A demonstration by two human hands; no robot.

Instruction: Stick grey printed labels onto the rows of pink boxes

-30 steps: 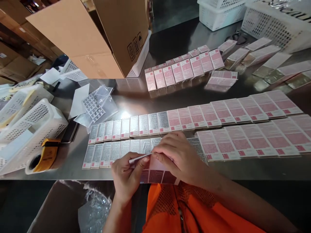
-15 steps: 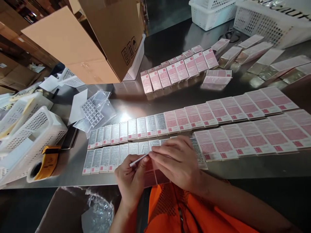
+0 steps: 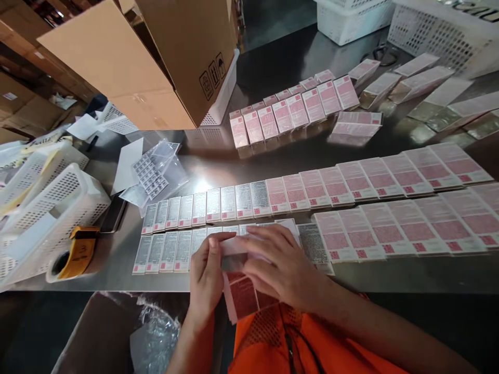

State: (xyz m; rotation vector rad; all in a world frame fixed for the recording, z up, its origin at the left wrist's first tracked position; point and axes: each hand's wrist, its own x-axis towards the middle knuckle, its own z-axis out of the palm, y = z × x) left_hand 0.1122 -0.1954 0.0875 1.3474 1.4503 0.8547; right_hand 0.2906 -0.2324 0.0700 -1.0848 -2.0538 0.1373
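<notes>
Pink label sheet (image 3: 244,296) is held at the near edge of the table (image 3: 218,166); left hand (image 3: 206,278) and right hand (image 3: 278,265) both grip it, above the rows of boxes (image 3: 351,182).

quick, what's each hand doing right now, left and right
Left hand: closed on the left end of the pink box at the table edge.
Right hand: fingers laid over the top of that box, gripping it.
</notes>
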